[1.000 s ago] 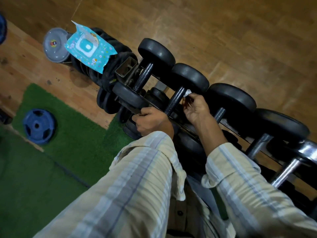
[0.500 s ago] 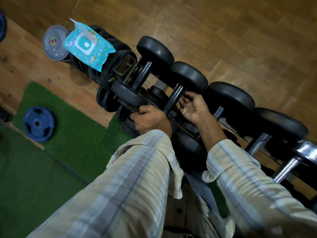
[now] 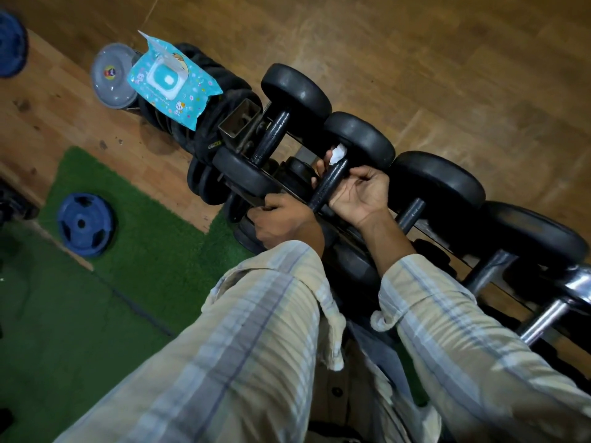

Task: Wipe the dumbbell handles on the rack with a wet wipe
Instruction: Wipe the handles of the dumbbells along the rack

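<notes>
- My right hand (image 3: pixel 358 193) is wrapped round the dark handle (image 3: pixel 329 183) of the second dumbbell on the rack (image 3: pixel 425 233), fingers curled underneath and thumb across the top, so this grip is clamped on the bar.
- The wet wipe (image 3: pixel 338 152) shows as a white wad at the far end of that handle, just beside the round black weight (image 3: pixel 361 139); I judge it is bunched under my fingertips so the cloth reaches the whole circumference.
- My left hand (image 3: pixel 278 215) grips the near end of the same dumbbell or the rack's front rail, I cannot tell which; its fingers are curled tight, probably to stop the bar rolling while I rub.
- The first dumbbell's handle (image 3: pixel 271 135) lies free just to the left; further handles run off to the right, untouched by either hand.
- The blue wipes pack (image 3: pixel 169 81) rests on the stacked black plates at the rack's end, lid flap open, within reach for a fresh sheet.
- A blue plate (image 3: pixel 84 223) lies on the green turf (image 3: pixel 153 251).
</notes>
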